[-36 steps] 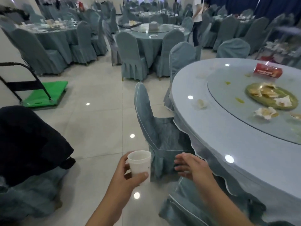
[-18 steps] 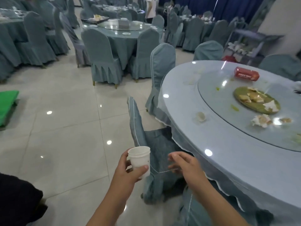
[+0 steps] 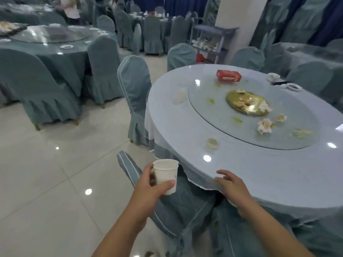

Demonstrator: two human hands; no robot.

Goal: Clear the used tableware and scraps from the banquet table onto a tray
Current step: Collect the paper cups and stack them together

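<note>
my left hand gripping stacked white cups at lower centre, right hand loose, fingers spread on the surface edge, gold plate upper right

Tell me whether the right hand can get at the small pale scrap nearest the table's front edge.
Probably yes. The right hand is open at the edge of the table, whose bare top alone lies between hand and scrap.
</note>
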